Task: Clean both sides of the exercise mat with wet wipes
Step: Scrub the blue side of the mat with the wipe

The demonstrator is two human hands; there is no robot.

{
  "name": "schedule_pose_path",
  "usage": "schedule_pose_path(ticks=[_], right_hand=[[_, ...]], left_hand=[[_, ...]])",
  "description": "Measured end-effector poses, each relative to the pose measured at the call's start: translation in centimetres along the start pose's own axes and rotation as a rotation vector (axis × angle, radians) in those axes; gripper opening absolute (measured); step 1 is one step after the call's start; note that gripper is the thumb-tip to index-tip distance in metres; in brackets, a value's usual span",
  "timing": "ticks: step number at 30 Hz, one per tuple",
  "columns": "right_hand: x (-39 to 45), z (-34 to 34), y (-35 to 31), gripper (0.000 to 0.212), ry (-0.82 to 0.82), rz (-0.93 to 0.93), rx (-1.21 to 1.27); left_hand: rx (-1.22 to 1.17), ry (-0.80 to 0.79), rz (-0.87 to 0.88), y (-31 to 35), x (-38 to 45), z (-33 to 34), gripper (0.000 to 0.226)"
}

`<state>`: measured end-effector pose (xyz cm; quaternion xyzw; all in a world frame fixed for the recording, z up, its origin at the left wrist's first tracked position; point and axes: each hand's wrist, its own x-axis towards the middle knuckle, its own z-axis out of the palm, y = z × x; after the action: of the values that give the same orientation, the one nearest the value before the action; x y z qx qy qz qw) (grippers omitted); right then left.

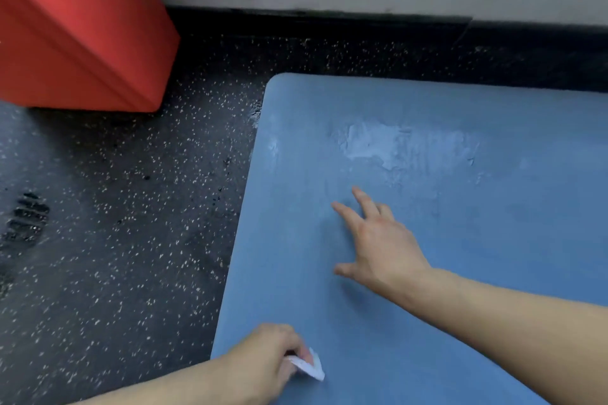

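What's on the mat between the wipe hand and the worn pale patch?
In the head view, only the right hand, fingers spread over the blue mat, lies between the left hand gripping the wet wipe and the pale patch; otherwise bare mat.

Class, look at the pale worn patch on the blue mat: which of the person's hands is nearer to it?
Right. The right hand reaches out just below the worn patch; the left hand, gripping the wipe, is far below, near the mat's left edge.

The left hand (263,355) is curled, fingers pinching closed; the right hand (378,240) reaches forward, fingers spread straight.
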<state>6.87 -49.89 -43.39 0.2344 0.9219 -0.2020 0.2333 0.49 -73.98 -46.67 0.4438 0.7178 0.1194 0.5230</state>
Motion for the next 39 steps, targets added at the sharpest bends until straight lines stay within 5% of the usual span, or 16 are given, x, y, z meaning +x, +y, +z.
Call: schedule_pose_path(ticks=[4,8,11,18,25,28,30,34,39], right_hand=[[8.3,-7.1,5.6,0.157,-0.033,0.183,-0.129],[12.8,-9.9,9.4,0.169,-0.075,0.285,-0.142],[13.8,-9.7,10.1,0.17,-0.081,0.27,-0.166],[14.6,-8.8,11.1,0.17,-0.086,0.245,-0.204],[14.5,-8.8,11.0,0.171,-0.077,0.232,-0.2],[13.8,-9.2,10.4,0.169,-0.083,0.243,-0.169],[12.1,-9.0,9.4,0.164,-0.074,0.227,-0.106],[6.1,-4.3,5.7,0.165,-0.077,0.169,-0.006],[2.9,1.2,3.7,0.166,-0.124,0.162,-0.141]], left_hand=[[-0.225,0.329,-0.145,2.4,6.6,-14.6,0.028],[0.149,0.74,-0.01,5.4,17.4,-29.9,0.01],[0.299,0.848,0.005,5.6,25.8,-34.7,0.018],[0.586,0.722,0.025,4.4,30.7,-29.5,0.031],[0.511,0.4,0.349,3.1,20.0,-16.1,0.023],[0.504,0.236,0.291,3.7,18.1,-14.8,0.023],[0.486,0.3,0.199,5.2,19.0,-17.1,0.02],[0.453,0.712,-0.013,5.3,21.8,-23.0,0.018],[0.594,0.536,0.099,4.6,19.6,-17.4,0.025]])
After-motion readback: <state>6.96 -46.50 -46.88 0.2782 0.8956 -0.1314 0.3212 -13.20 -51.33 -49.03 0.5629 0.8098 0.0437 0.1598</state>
